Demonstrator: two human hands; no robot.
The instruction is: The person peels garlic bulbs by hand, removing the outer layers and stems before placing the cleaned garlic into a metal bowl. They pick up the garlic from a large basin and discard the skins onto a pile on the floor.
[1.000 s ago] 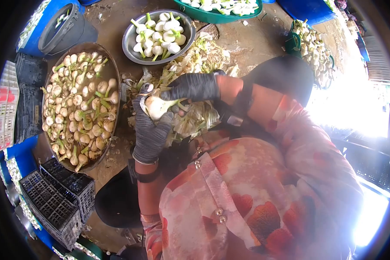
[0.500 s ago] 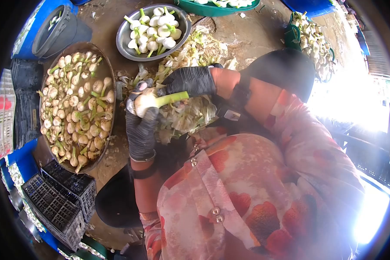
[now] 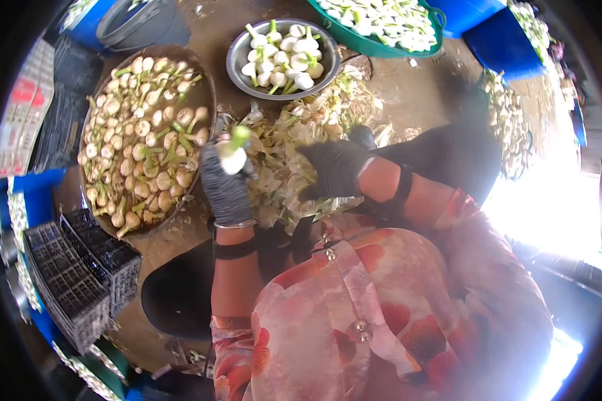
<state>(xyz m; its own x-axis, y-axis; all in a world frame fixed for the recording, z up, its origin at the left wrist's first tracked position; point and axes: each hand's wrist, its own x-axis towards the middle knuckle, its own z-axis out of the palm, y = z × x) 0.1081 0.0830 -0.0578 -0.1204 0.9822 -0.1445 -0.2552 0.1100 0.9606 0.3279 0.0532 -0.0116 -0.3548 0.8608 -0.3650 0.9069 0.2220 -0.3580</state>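
Observation:
My left hand (image 3: 229,186), in a dark glove, is closed around a garlic bulb (image 3: 233,160). The bulb is white and peeled, and its short green stem points up. My right hand (image 3: 333,168), also gloved, is apart from the bulb, over a heap of garlic peelings (image 3: 281,150). Its thumb and fingers are spread, somewhat blurred, with nothing visible between them. To the left of my left hand stands a wide round tub (image 3: 211,87) of unpeeled bulbs with cut stems. Beyond the heap sits a metal bowl (image 3: 237,79) of peeled white bulbs.
A green basin (image 3: 381,48) of peeled garlic stands at the back, beside blue containers (image 3: 505,43). A grey bucket (image 3: 144,30) is at the back left. Black crates (image 3: 73,281) stand at the near left. More garlic (image 3: 505,127) is piled at the right.
My right hand has left the bulb and moved right and down over the peelings. The bulb, still in my left hand, has turned from stem rightward to stem upward. The view has shifted.

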